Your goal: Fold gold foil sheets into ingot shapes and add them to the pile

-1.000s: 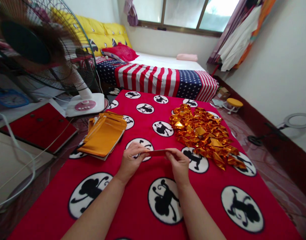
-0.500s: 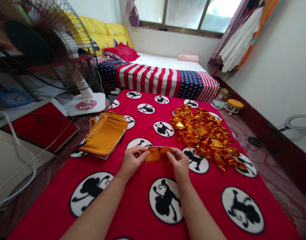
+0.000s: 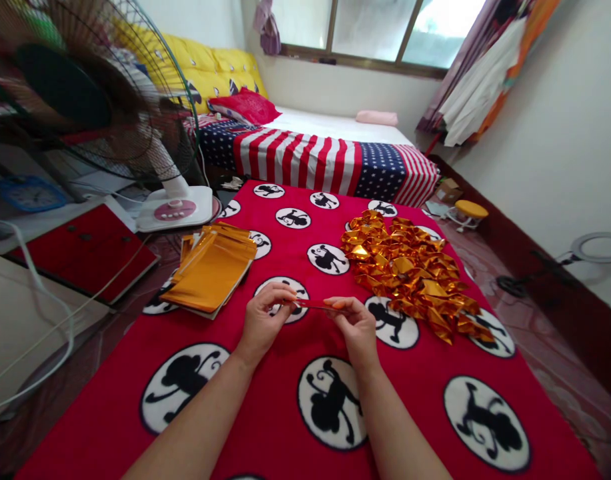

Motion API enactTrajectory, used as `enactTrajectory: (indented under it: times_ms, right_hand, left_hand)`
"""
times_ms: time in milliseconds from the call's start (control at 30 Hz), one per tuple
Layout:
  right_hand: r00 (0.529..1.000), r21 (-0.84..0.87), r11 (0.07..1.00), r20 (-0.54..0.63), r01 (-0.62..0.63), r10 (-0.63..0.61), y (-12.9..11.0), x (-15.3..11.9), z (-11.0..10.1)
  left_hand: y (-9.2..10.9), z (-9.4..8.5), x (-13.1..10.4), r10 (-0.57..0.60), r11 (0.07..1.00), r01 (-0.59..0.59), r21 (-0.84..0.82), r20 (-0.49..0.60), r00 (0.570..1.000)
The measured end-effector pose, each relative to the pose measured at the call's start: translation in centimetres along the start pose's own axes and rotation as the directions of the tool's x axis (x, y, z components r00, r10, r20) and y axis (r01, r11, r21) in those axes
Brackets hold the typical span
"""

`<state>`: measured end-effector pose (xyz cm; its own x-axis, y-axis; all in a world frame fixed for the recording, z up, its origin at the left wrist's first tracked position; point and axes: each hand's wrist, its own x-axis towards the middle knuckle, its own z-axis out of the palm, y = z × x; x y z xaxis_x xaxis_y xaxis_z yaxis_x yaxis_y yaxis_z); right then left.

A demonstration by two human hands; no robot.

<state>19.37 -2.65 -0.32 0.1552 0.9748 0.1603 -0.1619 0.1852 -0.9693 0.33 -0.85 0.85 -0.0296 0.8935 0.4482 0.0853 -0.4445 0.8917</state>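
Observation:
Between my hands a strip of folded gold foil paper point(image 3: 314, 304) is stretched level, seen nearly edge-on as a thin line. My left hand point(image 3: 269, 317) pinches its left end between thumb and fingers. At the right end, my right hand point(image 3: 354, 323) grips it the same way. Left of my hands lies a stack of flat gold foil sheets point(image 3: 210, 270), slightly fanned. To the right a heap of folded gold foil pieces point(image 3: 405, 263) spreads over the red cloth point(image 3: 265, 413) with monkey circles.
A standing fan point(image 3: 172, 207) with turning blades stands at the left, beside a red panel point(image 3: 90, 247) and a white cable point(image 3: 60, 300). Beyond the cloth is a bed point(image 3: 305, 157). A yellow stool point(image 3: 471, 210) and a ring light stand point(image 3: 560, 260) are at the right.
The foil strip has tilted from showing its broad gold face to nearly edge-on. Both hands keep their pinch and have hardly moved.

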Motion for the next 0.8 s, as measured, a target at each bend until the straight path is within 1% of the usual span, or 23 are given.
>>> enactTrajectory:
  times_ms: [100,167,333,367,400,467,533,600,700,800]
  right_hand:
    - [1.0,0.001,1.0,-0.007,0.015,-0.015,0.0,0.1,0.1]
    - [1.0,0.008,1.0,-0.029,-0.011,0.011,0.0,0.2,0.2]
    - [0.988,0.101,0.993,-0.137,-0.054,0.068,0.2,0.2,0.3]
    - [0.987,0.12,0.99,-0.128,-0.077,0.092,0.3,0.2,0.3]
    - [0.987,0.134,0.984,-0.093,-0.117,0.13,0.3,0.1,0.3]
    - [0.977,0.146,0.966,0.022,-0.213,0.212,0.3,-0.2,0.3]
    - [0.959,0.139,0.952,0.125,-0.272,0.255,0.1,-0.5,0.4]
    - [0.952,0.114,0.955,0.169,-0.274,0.253,-0.3,-0.8,0.9]
    - [0.953,0.037,0.968,0.184,-0.25,0.239,-0.9,-1.2,1.6]
    - [0.958,0.039,0.966,0.147,-0.254,0.246,-1.1,-1.4,2.0]
  left_hand:
    - [0.4,0.0,-0.1,0.1,0.993,-0.101,0.068,0.023,0.995]
    - [0.7,0.1,-0.1,0.172,0.976,-0.176,0.127,0.041,0.984]
    - [0.9,0.2,-0.2,0.349,0.888,-0.349,0.3,0.055,0.936]
    - [1.0,0.3,-0.2,0.379,0.864,-0.373,0.337,0.051,0.924]
    - [1.0,0.3,-0.2,0.407,0.841,-0.394,0.37,0.046,0.912]
    - [1.1,0.3,-0.2,0.446,0.805,-0.42,0.419,0.039,0.894]
    - [1.0,0.3,-0.2,0.463,0.783,-0.43,0.449,0.04,0.886]
    - [0.8,0.4,-0.2,0.465,0.772,-0.434,0.465,0.054,0.884]
    - [0.5,0.5,-0.4,0.457,0.763,-0.44,0.473,0.085,0.885]
    - [0.5,0.7,-0.6,0.401,0.803,-0.402,0.44,0.101,0.911]
